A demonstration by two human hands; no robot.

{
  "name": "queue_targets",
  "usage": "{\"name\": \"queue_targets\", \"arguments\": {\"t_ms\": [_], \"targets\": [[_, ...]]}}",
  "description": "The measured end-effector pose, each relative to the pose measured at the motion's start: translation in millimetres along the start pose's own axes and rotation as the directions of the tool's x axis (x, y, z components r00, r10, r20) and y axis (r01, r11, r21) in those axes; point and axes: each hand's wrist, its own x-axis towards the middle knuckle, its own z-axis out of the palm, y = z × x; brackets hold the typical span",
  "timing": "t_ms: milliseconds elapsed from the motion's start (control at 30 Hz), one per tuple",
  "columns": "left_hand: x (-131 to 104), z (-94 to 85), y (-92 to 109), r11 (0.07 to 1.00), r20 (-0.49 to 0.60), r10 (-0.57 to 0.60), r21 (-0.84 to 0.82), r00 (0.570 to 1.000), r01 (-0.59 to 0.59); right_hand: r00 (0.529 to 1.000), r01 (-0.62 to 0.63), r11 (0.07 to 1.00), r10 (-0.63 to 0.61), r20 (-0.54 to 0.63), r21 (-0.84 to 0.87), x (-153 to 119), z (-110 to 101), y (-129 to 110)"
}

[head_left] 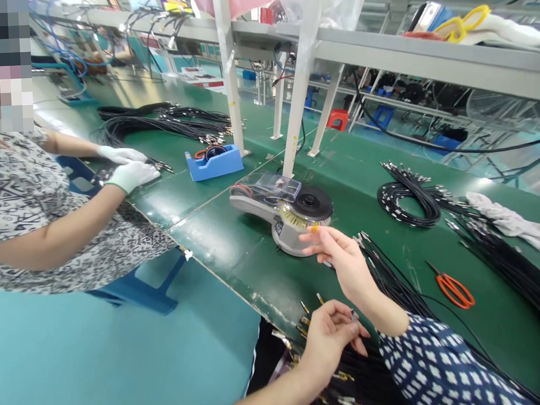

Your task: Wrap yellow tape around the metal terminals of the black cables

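My right hand [346, 262] is raised in front of a grey round tape dispenser [293, 234]. Thumb and forefinger pinch a small yellow piece of tape [315, 228]. More yellow pieces show around the dispenser's wheel, below its black disc. Nearer to me, my left hand [332, 337] is closed on a cable end, whose metal connector [354, 316] sticks out between the fingers. Below that hand, past the table edge, hangs a bundle of dark cables with metal and yellow-marked ends [344, 376].
Black cables [380, 275] and orange-handled scissors [455, 290] lie on the green table [227, 240] to the right. Beyond are a coiled cable bundle [408, 205] and a blue tape holder [217, 163]. A co-worker's gloved hands [132, 172] handle cables at left. White posts [295, 100] carry a shelf.
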Motion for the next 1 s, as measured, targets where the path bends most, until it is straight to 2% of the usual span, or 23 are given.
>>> {"name": "queue_targets", "arguments": {"t_ms": [133, 300, 433, 533, 600, 733, 1000], "targets": [[-3, 0.5, 6, 0.999, 0.007, 0.013, 0.031, 1.0, -0.013, 0.996, -0.053, 0.998, 0.056, 0.068, -0.043, -19, -17, -4], [-17, 13.2, 16, 0.988, -0.008, 0.021, 0.153, 1.0, -0.019, 0.988, -0.022, 0.971, 0.057, 0.141, -0.238, -58, -62, -10], [-29, 28.2, 21, 0.954, -0.004, 0.035, 0.299, 0.999, -0.033, 0.976, -0.024, 0.893, 0.118, 0.183, -0.449, -91, -96, -19], [-31, 33.5, 20, 0.942, 0.018, 0.033, 0.335, 0.999, -0.037, 0.961, -0.019, 0.8, 0.18, 0.209, -0.6, -106, -114, -18], [-29, 34.8, 19, 0.935, 0.01, 0.034, 0.353, 0.999, -0.035, 0.956, -0.004, 0.748, 0.197, 0.217, -0.664, -111, -122, -14], [-26, 37.4, 19, 0.9, -0.003, 0.073, 0.431, 0.997, -0.065, 0.954, 0.03, 0.701, 0.191, 0.229, -0.712, -112, -131, -7], [-26, 44.0, 21, 0.81, -0.015, 0.069, 0.584, 0.998, -0.047, 0.95, 0.176, 0.586, 0.112, 0.293, -0.791, -113, -137, -8]]}}
